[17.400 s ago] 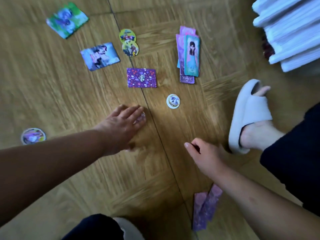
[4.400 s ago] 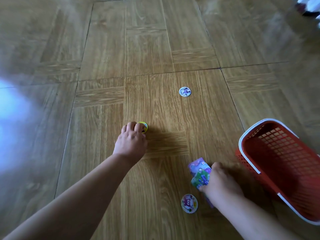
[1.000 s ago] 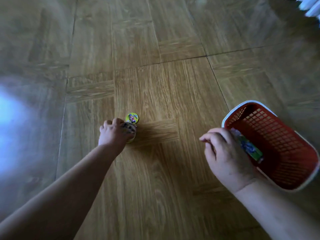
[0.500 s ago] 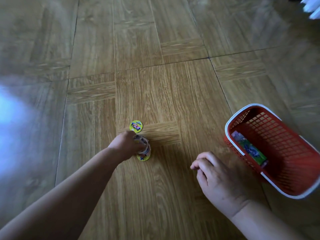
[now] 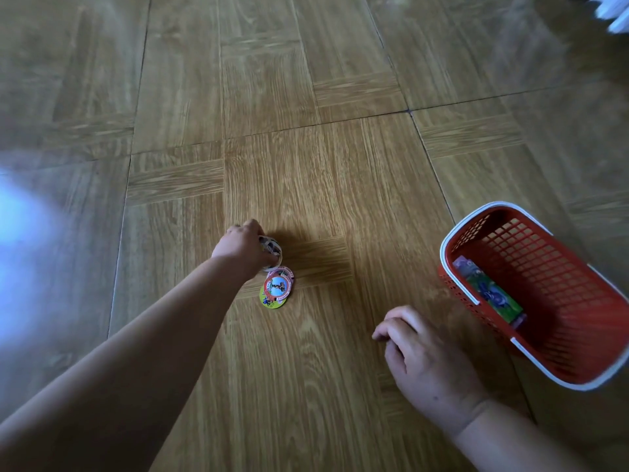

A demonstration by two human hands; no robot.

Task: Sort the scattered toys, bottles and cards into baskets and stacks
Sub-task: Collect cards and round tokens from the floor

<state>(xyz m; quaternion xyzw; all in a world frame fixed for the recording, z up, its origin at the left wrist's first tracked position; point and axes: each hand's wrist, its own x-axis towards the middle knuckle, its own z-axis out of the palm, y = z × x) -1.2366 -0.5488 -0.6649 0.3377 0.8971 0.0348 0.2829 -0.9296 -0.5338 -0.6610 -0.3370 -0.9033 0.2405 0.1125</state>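
My left hand (image 5: 242, 247) reaches out over the wooden floor and its curled fingers hold a small stack of round picture discs (image 5: 272, 249). Just nearer to me, a few more round discs (image 5: 277, 289) lie overlapping on the floor, a red-rimmed one on top of a green one. A red mesh basket (image 5: 558, 267) with a white rim stands at the right, and a bundle of rectangular cards (image 5: 487, 290) lies inside along its near wall. My right hand (image 5: 422, 359) hovers low over the floor left of the basket, fingers loosely curled, holding nothing.
Wood-pattern floor (image 5: 306, 97) stretches away on all sides. A bright blurred glare (image 5: 17, 226) covers the left edge. Something white (image 5: 612, 11) shows at the top right corner.
The cards left my right hand and now lie in the basket; that hand has drawn back to the floor. My left hand moved forward, and the lone green disc ahead is gone from view.
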